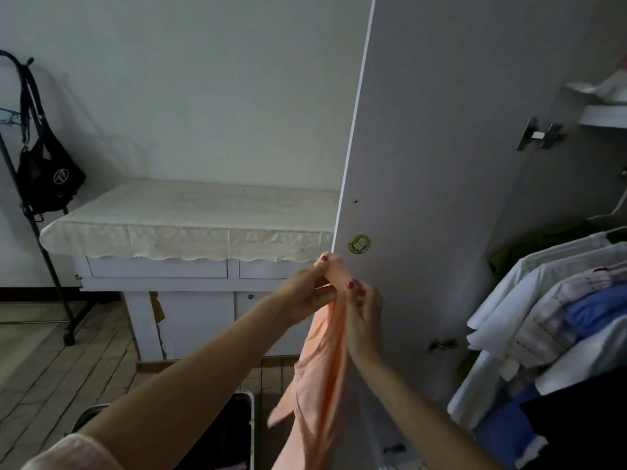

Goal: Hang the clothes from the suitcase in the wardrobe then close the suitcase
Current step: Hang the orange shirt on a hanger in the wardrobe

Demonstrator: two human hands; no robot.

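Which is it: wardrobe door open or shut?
Open. The door is swung outward, showing its inner face, hinge and the hanging clothes inside.

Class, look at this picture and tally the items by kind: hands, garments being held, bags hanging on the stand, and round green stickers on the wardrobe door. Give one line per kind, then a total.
Hands: 2 – left hand, right hand
Held garments: 1 – peach garment
Hanging bags: 1 – black bag
Green stickers: 1 – sticker
Total: 5
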